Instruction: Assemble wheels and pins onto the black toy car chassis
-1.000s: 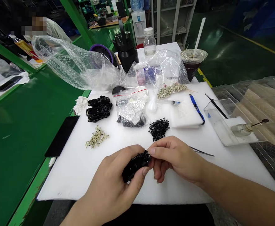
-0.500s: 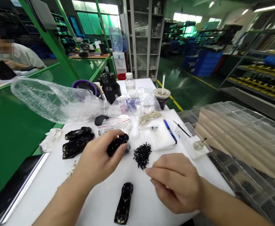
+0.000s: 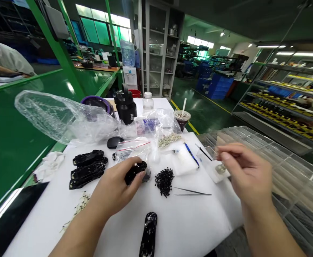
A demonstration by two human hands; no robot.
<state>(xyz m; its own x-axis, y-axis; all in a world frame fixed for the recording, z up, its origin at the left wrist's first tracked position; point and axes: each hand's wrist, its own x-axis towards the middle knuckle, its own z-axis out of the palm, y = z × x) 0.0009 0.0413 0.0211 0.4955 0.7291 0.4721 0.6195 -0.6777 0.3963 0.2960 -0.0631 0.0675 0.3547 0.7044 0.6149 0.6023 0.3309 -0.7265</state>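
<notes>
In my left hand (image 3: pixel 119 189) is a black toy car body (image 3: pixel 135 172), gripped between thumb and fingers above the white table. My right hand (image 3: pixel 246 175) is raised at the table's right side, thumb and fingertips pinched together; what is between them is too small or hidden to make out. Just beneath those fingertips sits a small cloudy pot (image 3: pixel 220 169) on a white pad. A pile of tiny black parts (image 3: pixel 164 181) lies between my hands. Metal tweezers (image 3: pixel 192 192) rest to its right. Another black car body (image 3: pixel 149 233) lies near the front.
Several black car bodies (image 3: pixel 88 169) are stacked at left, near scattered pale bits (image 3: pixel 82 203). Behind are a clear plastic bag (image 3: pixel 65 117), a black bottle (image 3: pixel 126 107), a cup with a straw (image 3: pixel 182 119) and a blue pen-like tool (image 3: pixel 191 155). Clear divided trays (image 3: pixel 287 171) stand at right.
My right hand has moved up and right, from beside the black pile to above the small pot. The tweezers now show on the table. My left hand still holds the car body.
</notes>
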